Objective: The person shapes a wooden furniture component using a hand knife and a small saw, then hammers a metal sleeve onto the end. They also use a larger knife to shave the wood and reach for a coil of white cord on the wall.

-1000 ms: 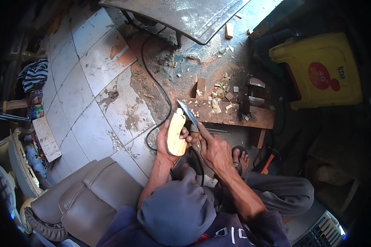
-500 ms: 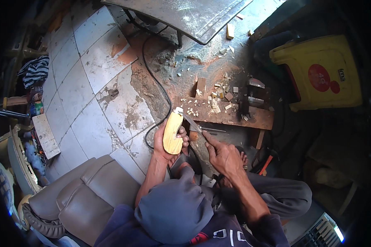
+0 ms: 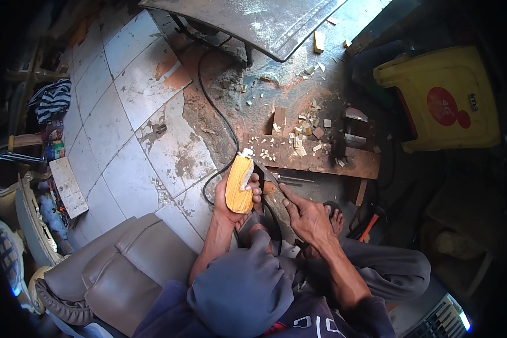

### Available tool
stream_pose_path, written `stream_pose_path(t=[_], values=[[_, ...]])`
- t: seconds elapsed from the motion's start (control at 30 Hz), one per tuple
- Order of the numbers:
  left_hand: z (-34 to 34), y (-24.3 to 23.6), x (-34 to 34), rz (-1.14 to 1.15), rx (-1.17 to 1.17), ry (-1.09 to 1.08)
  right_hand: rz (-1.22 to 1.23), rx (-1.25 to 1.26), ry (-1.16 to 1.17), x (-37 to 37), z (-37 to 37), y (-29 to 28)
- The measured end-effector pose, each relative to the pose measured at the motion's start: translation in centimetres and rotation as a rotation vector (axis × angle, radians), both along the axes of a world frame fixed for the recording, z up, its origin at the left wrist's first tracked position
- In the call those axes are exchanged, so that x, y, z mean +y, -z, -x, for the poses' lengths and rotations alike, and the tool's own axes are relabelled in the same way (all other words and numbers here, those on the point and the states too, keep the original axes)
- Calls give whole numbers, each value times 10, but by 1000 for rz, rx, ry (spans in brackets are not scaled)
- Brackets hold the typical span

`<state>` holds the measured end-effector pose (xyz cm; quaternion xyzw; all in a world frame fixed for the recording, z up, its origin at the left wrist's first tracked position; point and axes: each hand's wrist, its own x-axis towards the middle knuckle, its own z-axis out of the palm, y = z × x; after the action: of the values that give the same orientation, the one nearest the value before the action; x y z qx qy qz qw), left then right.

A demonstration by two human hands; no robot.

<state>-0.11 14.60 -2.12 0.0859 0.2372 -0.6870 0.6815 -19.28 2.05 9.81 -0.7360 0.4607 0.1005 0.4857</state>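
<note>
My left hand (image 3: 229, 201) grips a pale yellow curved wooden piece (image 3: 238, 183) with a notch on its right side and a small whitish tip at the top. My right hand (image 3: 310, 217) is wrapped round the handle end of a long dark metal blade (image 3: 266, 175), perhaps a knife or file, which slants up-left toward the wood's upper right edge. Beyond them is a low wooden bench (image 3: 315, 162) scattered with chips and small blocks, with dark metal pieces at its right. Under it lies a thin metal rod (image 3: 298, 179).
A metal table (image 3: 245, 25) stands ahead, a black cable (image 3: 218, 118) running over broken floor tiles. At right are a yellow plastic panel (image 3: 453, 73) and red-handled tool (image 3: 369, 224). At lower left are grey cushions (image 3: 135, 267); clutter, including striped cloth (image 3: 52, 101), lines the left. A sandalled foot (image 3: 333, 219) rests below.
The blade has tilted and its tip has shifted slightly right and down from the top of the wood. My right hand has moved right and down. The wood's notched side shows more.
</note>
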Motion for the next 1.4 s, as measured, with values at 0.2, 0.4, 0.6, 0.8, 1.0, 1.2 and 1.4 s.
stream_pose_path(t=[0.2,0.4,0.6,0.8,1.0,1.2,1.4], values=[[-2,-8,-7,-24,-55,-68,273,102,-76,25,-21,9],[9,4,-6,-17,-84,-10,265,13,55,18,-32,17],[12,-1,-3,104,225,-166,144,40,-41,6,-4,-1],[19,1,-6,128,305,-174,200,112,-123,-5,-6,-4],[28,-3,-4,105,239,-142,327,153,-37,25,-23,21],[18,-3,3,171,-273,-42,482,66,55,-11,-2,26],[3,-23,-10,389,-554,86,611,208,-21,-42,-11,41]])
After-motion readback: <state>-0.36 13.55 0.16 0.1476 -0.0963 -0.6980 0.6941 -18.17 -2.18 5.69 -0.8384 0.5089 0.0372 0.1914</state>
